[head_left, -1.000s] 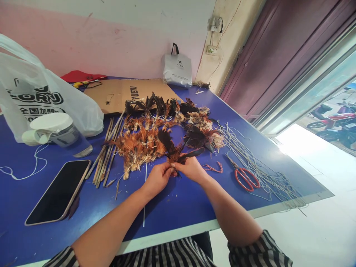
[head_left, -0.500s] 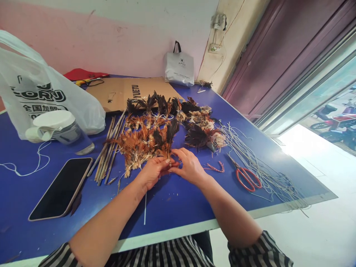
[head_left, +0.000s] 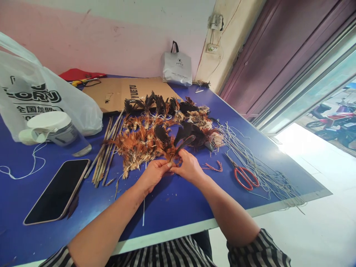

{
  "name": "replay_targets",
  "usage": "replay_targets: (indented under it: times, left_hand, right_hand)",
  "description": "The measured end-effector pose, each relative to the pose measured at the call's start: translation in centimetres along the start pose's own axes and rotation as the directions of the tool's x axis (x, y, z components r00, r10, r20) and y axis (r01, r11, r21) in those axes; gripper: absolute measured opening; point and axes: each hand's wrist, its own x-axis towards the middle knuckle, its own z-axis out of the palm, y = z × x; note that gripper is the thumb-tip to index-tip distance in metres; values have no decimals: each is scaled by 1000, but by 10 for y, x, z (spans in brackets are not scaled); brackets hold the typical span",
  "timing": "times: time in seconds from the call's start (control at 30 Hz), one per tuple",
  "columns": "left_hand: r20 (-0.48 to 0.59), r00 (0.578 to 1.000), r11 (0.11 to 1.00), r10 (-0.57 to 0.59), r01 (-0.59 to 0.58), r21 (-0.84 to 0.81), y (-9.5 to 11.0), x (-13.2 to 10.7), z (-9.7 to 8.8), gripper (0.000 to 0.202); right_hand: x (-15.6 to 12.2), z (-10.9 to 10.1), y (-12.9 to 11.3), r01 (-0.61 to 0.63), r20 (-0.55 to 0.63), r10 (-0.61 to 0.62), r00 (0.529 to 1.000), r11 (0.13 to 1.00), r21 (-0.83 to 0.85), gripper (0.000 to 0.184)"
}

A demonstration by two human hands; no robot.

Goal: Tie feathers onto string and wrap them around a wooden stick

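My left hand (head_left: 156, 172) pinches the base of a small bunch of feathers (head_left: 172, 149), dark and brown, that fans upward. From the other side my right hand (head_left: 189, 167) closes on the same bunch, its fingertips against those of the left. Just behind and left of my hands lie rows of orange-brown feathers (head_left: 136, 146) with pale bases. A darker clump of feathers (head_left: 207, 135) rests beyond my right hand. A thin white strip (head_left: 144, 213) lies on the table under my left wrist.
Red-handled scissors (head_left: 246, 178) and loose pale cords (head_left: 250, 159) lie to the right, near a red-and-white twisted string (head_left: 213, 167). Thin sticks (head_left: 104, 155), a phone (head_left: 58, 191), a lidded jar (head_left: 59, 129) and a plastic bag (head_left: 75, 104) are left. Flattened cardboard (head_left: 111, 92) lies behind.
The feather bunch between my hands has spread wider, with one dark feather now leaning right. My right hand has closed in toward my left. The view has shifted slightly.
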Motion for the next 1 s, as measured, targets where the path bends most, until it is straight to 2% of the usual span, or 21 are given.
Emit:
replay_targets:
  times: [0.13,0.2,0.3,0.37,0.43,0.57,0.83,1.0]
  left_hand:
    - [-43,999,1000,26,-26,-7,5,2,-3,32]
    - [-52,998,999,40,-40,4,8,2,-4,33]
    - [-19,997,994,68,-66,82,9,1,-3,32]
    - [33,994,983,100,-104,153,6,0,-1,31]
    - [83,988,965,130,-145,218,2,-1,1,30]
    - [84,986,947,146,-164,278,-3,-1,1,27]
    - [67,996,984,57,-67,163,0,-1,1,29]
    - [58,995,984,79,-87,156,-2,0,0,26]
  right_hand:
    - [3,-16,6,-26,33,17,999,959,281,41]
    - [5,-29,10,-115,68,95,993,888,445,46]
    - [5,-40,10,-241,152,187,970,784,572,39]
    - [4,-37,5,-260,244,131,961,733,629,30]
    - [2,-28,-2,-246,276,68,959,689,682,25]
    - [2,-11,-7,-172,167,74,983,679,714,20]
    - [2,-13,-1,-128,146,38,989,728,673,20]
    - [1,-3,-5,-90,88,41,995,735,672,17]
